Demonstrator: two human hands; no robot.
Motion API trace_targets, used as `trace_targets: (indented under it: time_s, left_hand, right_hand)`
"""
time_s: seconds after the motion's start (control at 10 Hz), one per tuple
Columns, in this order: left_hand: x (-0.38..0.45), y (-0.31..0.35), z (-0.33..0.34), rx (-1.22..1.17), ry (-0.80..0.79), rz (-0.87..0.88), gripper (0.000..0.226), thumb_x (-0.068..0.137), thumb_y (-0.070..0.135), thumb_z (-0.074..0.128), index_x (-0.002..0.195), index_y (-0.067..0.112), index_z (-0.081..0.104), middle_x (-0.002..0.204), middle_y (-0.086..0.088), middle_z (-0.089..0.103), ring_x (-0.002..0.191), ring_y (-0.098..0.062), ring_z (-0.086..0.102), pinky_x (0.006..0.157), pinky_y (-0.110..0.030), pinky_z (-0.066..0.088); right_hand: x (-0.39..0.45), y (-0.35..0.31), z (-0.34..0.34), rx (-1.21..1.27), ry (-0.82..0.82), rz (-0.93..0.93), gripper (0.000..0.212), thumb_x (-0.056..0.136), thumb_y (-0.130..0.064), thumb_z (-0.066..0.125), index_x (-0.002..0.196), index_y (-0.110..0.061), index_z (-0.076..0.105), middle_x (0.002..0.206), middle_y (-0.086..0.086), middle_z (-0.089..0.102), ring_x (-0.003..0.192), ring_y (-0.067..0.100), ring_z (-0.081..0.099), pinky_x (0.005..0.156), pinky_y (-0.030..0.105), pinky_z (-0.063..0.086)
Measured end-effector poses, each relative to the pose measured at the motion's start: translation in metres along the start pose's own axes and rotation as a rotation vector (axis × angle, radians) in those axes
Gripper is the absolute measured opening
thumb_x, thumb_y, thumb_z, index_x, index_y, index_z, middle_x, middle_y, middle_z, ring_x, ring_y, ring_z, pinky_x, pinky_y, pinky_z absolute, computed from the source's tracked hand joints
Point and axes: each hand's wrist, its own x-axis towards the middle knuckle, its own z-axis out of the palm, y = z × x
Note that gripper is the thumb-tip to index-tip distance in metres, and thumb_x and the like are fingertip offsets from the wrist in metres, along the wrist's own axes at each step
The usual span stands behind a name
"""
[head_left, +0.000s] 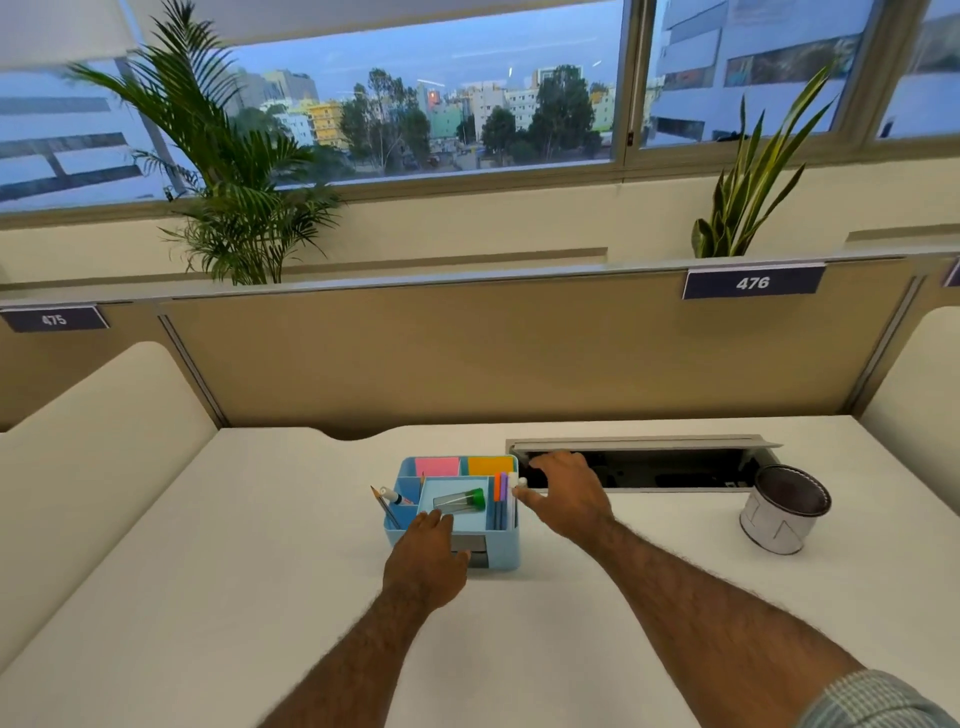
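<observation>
Your left grip (426, 561) is lying over the front edge of the blue organizer (503, 551). Its fingers are reaching flat across the rim toward the middle tray, and its thumb is sitting against the grey drawer front (471, 544). The fingers are looking fairly straight, not curled round anything. Your right grip (569, 499) is hovering at the organizer's right side with its fingers spread apart, and its thumb is pointing at the white-capped sticks (514, 480) in the right slot. I cannot tell whether it is touching them.

The organizer is standing on the white bench (260, 571), near the middle and just left of the open cable hatch (644, 444). In its middle tray a clear tube with a green cap (462, 501) is lying on its side. Pink notes (436, 466) and orange notes (490, 465) are filling the two back compartments. An orange and a purple pen (500, 491) are standing in the right slot beside the white sticks. A pencil (382, 501) and a white marker (396, 496) are leaning out of the left compartments.

A mesh cup (784, 509) is standing well apart, to the right on the bench.
</observation>
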Motion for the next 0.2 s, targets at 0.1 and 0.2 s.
trace_targets:
  time_s: [0.1, 0.2]
  left_hand:
    - [0.003, 0.016, -0.024, -0.011, -0.017, 0.051, 0.061, 0.089, 0.040, 0.055, 0.143, 0.017, 0.038, 0.150, -0.004, 0.042, 0.137, -0.021, 0.038, 0.109, -0.035, 0.038]
    - [0.005, 0.036, -0.058, 0.020, -0.004, 0.105, 0.059, 0.089, 0.042, 0.054, 0.140, 0.015, 0.042, 0.146, -0.005, 0.048, 0.132, -0.022, 0.045, 0.104, -0.035, 0.040]
  right_hand:
    - [-0.002, 0.010, -0.032, -0.063, 0.005, -0.022, 0.049, 0.081, -0.057, 0.058, 0.113, -0.020, 0.060, 0.115, 0.002, 0.061, 0.111, 0.022, 0.051, 0.090, 0.037, 0.045]
    - [0.001, 0.011, -0.074, -0.107, 0.050, -0.044, 0.056, 0.082, -0.057, 0.058, 0.123, -0.019, 0.057, 0.128, 0.003, 0.058, 0.120, 0.023, 0.048, 0.100, 0.038, 0.041]
